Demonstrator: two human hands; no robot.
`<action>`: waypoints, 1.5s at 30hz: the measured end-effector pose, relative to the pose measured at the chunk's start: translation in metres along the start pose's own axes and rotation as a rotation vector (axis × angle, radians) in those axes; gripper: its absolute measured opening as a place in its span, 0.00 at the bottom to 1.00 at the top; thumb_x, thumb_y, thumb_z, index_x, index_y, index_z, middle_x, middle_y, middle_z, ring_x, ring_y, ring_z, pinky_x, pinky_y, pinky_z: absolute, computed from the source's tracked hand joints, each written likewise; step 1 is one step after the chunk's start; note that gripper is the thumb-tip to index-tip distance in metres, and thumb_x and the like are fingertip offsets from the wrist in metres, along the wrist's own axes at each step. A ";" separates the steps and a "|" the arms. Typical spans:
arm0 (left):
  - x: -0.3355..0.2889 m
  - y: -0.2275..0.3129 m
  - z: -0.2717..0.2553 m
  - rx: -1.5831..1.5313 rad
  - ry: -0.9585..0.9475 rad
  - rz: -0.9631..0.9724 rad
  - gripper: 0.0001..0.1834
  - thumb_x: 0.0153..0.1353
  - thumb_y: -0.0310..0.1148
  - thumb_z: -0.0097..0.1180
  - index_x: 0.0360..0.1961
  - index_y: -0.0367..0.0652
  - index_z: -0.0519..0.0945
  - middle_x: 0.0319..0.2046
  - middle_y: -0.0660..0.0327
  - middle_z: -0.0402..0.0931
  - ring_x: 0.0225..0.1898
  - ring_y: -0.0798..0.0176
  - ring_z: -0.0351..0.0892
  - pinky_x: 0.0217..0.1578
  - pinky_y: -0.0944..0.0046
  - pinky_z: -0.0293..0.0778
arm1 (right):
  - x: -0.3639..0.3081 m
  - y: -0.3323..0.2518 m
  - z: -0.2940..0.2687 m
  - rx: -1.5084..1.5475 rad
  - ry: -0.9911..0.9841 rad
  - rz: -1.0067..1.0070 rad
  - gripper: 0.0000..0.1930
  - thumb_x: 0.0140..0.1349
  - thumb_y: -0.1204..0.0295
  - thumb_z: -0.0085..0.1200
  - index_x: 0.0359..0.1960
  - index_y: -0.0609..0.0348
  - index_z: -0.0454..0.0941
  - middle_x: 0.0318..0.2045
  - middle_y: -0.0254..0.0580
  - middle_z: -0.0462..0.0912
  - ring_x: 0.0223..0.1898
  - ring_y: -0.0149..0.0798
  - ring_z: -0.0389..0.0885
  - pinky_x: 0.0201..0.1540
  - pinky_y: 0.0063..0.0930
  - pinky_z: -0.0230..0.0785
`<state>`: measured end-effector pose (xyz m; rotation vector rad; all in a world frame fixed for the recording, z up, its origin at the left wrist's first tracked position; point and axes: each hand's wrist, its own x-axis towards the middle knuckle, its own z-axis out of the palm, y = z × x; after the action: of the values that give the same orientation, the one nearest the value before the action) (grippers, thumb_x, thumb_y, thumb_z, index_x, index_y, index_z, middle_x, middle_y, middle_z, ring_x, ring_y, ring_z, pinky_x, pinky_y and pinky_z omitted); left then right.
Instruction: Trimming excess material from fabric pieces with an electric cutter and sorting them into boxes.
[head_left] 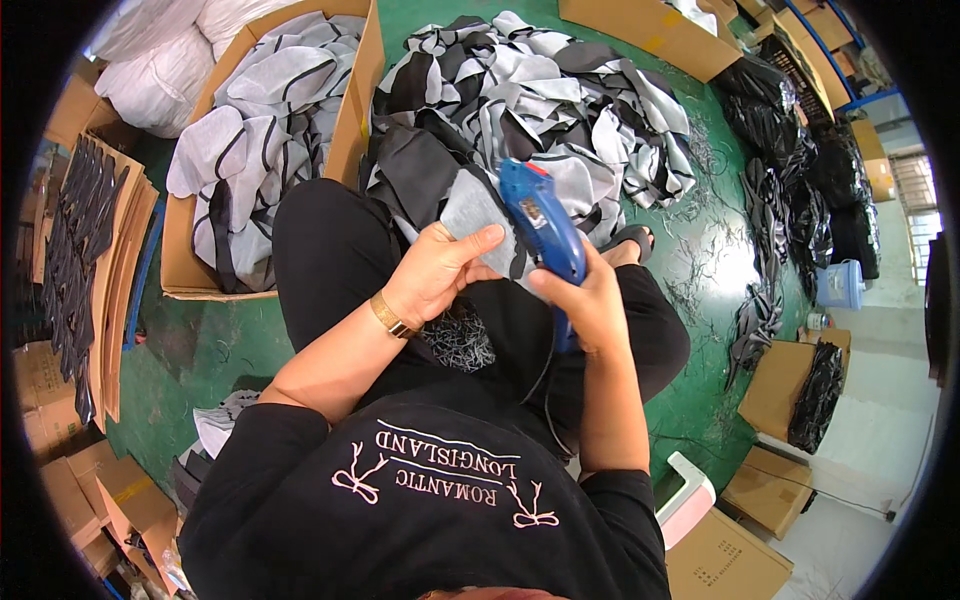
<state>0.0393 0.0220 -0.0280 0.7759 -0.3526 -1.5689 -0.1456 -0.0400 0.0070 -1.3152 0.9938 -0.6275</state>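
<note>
My left hand [432,278] pinches a grey fabric piece [472,212] with black edging between thumb and fingers. In my right hand [592,305] is a blue corded electric cutter [545,228] with a red part near its front end. The front of the cutter lies close along the fabric's right edge; its blade is hidden, so I cannot tell whether it touches. A black cord [548,400] runs from it down past my lap. Beyond my hands, a large heap of grey and black fabric pieces [540,100] lies on the floor. Thin trimmings [458,342] are gathered between my legs.
At the left stands an open cardboard box [372,60] full of similar pieces. White sacks [160,85] are behind it. Black pieces lie on stacked cardboard [112,290]. A pink and white stool [690,500] is at my right. Black plastic bags [765,110] line the right side of the green floor [240,340].
</note>
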 end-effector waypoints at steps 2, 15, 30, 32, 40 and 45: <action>0.000 0.008 0.004 0.016 0.058 0.046 0.13 0.61 0.32 0.58 0.45 0.39 0.77 0.39 0.63 0.79 0.39 0.66 0.80 0.39 0.64 0.79 | -0.004 -0.002 -0.010 -0.009 0.044 0.030 0.22 0.49 0.72 0.65 0.45 0.67 0.73 0.29 0.32 0.76 0.29 0.26 0.73 0.34 0.20 0.67; 0.009 0.014 0.002 0.000 0.212 0.263 0.10 0.57 0.25 0.60 0.40 0.36 0.79 0.36 0.59 0.80 0.37 0.66 0.81 0.40 0.66 0.79 | -0.065 0.011 -0.013 0.061 -0.027 0.225 0.23 0.49 0.75 0.64 0.46 0.70 0.70 0.30 0.38 0.75 0.23 0.29 0.75 0.25 0.22 0.70; 0.003 0.018 0.002 0.098 0.214 0.255 0.07 0.55 0.25 0.62 0.33 0.31 0.81 0.30 0.58 0.81 0.31 0.69 0.81 0.36 0.69 0.78 | -0.057 0.009 -0.012 0.082 -0.037 0.253 0.20 0.46 0.81 0.59 0.44 0.71 0.71 0.27 0.41 0.76 0.21 0.32 0.75 0.23 0.24 0.70; 0.003 0.018 0.000 0.168 0.214 0.263 0.07 0.55 0.25 0.62 0.32 0.32 0.81 0.30 0.59 0.81 0.30 0.70 0.80 0.35 0.70 0.77 | -0.057 0.008 -0.014 0.080 -0.053 0.253 0.20 0.46 0.81 0.59 0.44 0.70 0.71 0.27 0.41 0.76 0.21 0.32 0.76 0.23 0.25 0.70; -0.011 0.038 0.003 0.441 0.097 0.186 0.09 0.56 0.25 0.62 0.38 0.36 0.80 0.33 0.64 0.81 0.33 0.73 0.79 0.36 0.71 0.75 | -0.051 -0.001 -0.017 0.120 -0.077 0.257 0.20 0.45 0.80 0.59 0.42 0.71 0.72 0.25 0.40 0.75 0.20 0.33 0.75 0.22 0.25 0.70; -0.015 0.038 0.009 0.453 0.083 0.057 0.12 0.56 0.25 0.61 0.43 0.38 0.79 0.37 0.63 0.81 0.37 0.72 0.79 0.40 0.70 0.76 | -0.035 -0.018 -0.014 0.178 0.032 0.122 0.21 0.45 0.74 0.60 0.42 0.71 0.70 0.21 0.40 0.74 0.18 0.33 0.74 0.21 0.23 0.69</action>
<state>0.0616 0.0283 0.0064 1.1642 -0.6759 -1.4140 -0.1713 -0.0208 0.0330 -1.0828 1.0123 -0.6308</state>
